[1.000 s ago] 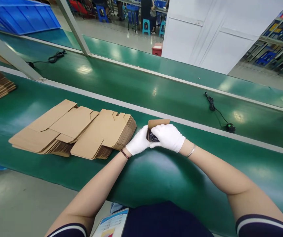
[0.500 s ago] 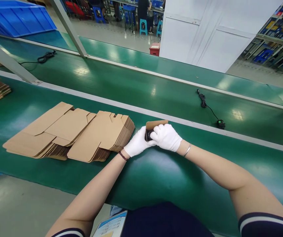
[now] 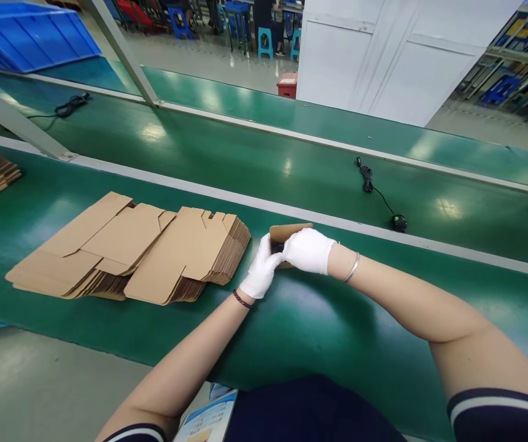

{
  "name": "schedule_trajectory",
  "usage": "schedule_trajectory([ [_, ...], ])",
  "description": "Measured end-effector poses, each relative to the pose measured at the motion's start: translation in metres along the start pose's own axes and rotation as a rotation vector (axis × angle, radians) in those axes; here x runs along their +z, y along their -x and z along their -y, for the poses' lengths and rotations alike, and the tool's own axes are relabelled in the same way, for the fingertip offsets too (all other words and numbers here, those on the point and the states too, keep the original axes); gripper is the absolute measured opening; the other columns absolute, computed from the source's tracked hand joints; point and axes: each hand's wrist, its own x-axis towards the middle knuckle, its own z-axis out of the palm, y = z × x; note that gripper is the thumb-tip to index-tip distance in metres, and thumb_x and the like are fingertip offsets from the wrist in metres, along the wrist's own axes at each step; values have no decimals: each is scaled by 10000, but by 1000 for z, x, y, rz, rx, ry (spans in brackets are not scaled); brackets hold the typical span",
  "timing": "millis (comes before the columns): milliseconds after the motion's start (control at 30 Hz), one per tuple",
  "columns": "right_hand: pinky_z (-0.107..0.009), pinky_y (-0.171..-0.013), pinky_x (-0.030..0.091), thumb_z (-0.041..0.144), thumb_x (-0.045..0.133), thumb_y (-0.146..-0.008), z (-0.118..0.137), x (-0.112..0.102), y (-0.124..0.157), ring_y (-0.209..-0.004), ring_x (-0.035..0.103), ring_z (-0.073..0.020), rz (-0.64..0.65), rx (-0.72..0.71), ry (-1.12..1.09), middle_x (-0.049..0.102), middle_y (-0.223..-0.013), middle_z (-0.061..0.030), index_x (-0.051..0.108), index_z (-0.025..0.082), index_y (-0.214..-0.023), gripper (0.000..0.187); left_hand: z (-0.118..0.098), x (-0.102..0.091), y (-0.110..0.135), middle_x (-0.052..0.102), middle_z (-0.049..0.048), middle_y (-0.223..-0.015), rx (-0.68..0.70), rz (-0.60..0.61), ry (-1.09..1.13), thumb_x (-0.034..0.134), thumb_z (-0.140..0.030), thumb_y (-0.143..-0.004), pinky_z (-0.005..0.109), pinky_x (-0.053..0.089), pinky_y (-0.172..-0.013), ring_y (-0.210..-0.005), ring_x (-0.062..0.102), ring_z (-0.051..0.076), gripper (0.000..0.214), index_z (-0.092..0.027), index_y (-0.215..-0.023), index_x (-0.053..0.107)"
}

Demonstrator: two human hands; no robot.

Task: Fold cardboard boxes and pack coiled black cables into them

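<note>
While white-gloved fingers (image 3: 292,247) close on a small carton

Both the left hand (image 3: 260,267) and the right hand (image 3: 309,250) grip a small kraft carton (image 3: 289,232) at the frame's centre, over a green belt worktop (image 3: 337,344). Something dark (image 3: 277,247) shows inside, too hidden to name. Flat kraft carton blanks (image 3: 130,252) lie stacked just left of the hands. The step looks like handling that dark item at the carton's opening; the next move seems to call for steady, careful fingers.
</note>
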Motion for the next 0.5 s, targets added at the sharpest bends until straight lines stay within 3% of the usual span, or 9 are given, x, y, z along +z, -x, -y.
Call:
schedule_trajectory([
  [67,-297,-598,407,225,461,-916,-7,5,3,-727,652,-239,-34,-30,-28,702,-797,-162,720,83,-822,310,3,7,1,509,129,-1342,-22,-81,85,568,-247,-747,469,374,-1083,-1250,481,281,560,-153,-1275,406],
  [200,-267,-601,405,159,516,-873,-24,11,14,-712,640,-194,-96,-90,-92,710,-841,-94,688,146,-1005,217,5,14,-1,552,82,-1307,-41,-84,272,561,-162,-623,479,350,-1099,-1262,467,289,637,-177,-1252,458],
  [367,-318,-623,441,265,483,-920,-3,8,7,-761,667,-272,-65,88,-56,696,-799,-164,705,106,-867,278,-2,17,-4,597,71,-1246,-117,-149,315,550,-104,-537,485,390,-1068,-1231,499,299,651,-192,-1181,512],
  [500,-323,-618,439,305,482,-922,4,3,2,-785,665,-287,-37,96,-58,696,-825,-184,700,90,-865,312,-5,18,-9,593,80,-1279,-137,-158,279,545,-93,-539,495,409,-1056,-1250,495,307,663,-194,-1194,516],
])
